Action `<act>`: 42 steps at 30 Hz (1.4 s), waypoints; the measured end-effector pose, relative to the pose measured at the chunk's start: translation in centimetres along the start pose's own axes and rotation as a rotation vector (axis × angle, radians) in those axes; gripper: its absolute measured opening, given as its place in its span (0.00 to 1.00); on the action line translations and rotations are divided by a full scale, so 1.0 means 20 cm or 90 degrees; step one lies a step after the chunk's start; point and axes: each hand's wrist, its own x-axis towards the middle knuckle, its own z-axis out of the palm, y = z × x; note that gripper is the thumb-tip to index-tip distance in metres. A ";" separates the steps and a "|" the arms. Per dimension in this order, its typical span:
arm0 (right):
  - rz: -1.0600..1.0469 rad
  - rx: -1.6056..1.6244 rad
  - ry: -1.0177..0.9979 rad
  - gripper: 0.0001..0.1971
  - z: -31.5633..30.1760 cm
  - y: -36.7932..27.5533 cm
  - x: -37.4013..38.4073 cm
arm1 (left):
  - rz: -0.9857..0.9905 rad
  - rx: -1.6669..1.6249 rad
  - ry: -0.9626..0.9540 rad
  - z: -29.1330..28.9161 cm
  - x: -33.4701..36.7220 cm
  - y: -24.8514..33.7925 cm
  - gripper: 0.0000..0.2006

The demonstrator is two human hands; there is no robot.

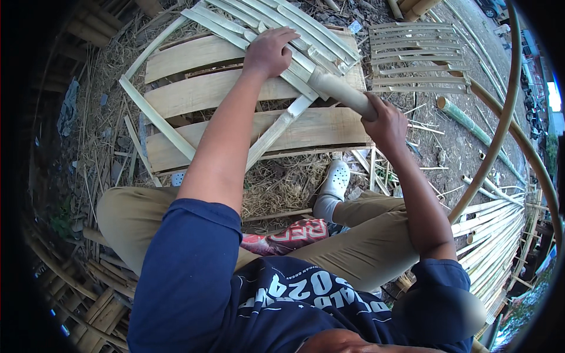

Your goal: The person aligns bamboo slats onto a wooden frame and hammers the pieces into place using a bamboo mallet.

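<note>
My left hand [269,53] rests on a pale split-bamboo slat [299,67], its fingers curled over the edge. This slat is one of several laid side by side in a frame of bamboo strips [282,126], which lies tilted across a low slatted wooden bench [200,97]. Gripped in my right hand [385,123] is a thick, pale, round wooden club [344,93]. Its far end is at the slat ends near a corner of the frame; whether it touches them I cannot tell.
A finished-looking bamboo slat panel [418,59] lies on the ground at the far right. Nearby are a green bamboo pole [471,120] and a curved pole [500,135]. Many split strips [494,247] are stacked at right. Straw and shavings [276,188] cover the ground by my shoe [335,178].
</note>
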 end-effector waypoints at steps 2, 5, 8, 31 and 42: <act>-0.016 -0.030 0.037 0.26 -0.01 0.01 0.02 | 0.009 0.011 0.019 -0.01 0.01 -0.02 0.23; -0.198 0.102 0.131 0.26 -0.10 -0.02 0.02 | 0.026 -0.004 -0.006 -0.01 0.00 -0.02 0.23; -0.215 -0.027 0.044 0.25 -0.08 -0.02 -0.01 | 0.035 -0.001 -0.005 -0.01 0.02 -0.01 0.23; 0.515 0.564 -0.221 0.23 -0.27 -0.69 -0.39 | 0.016 -0.017 0.007 -0.01 0.01 -0.01 0.22; 0.479 0.377 -0.214 0.35 -0.05 -0.68 -0.42 | 0.047 -0.025 0.006 0.00 0.01 -0.03 0.22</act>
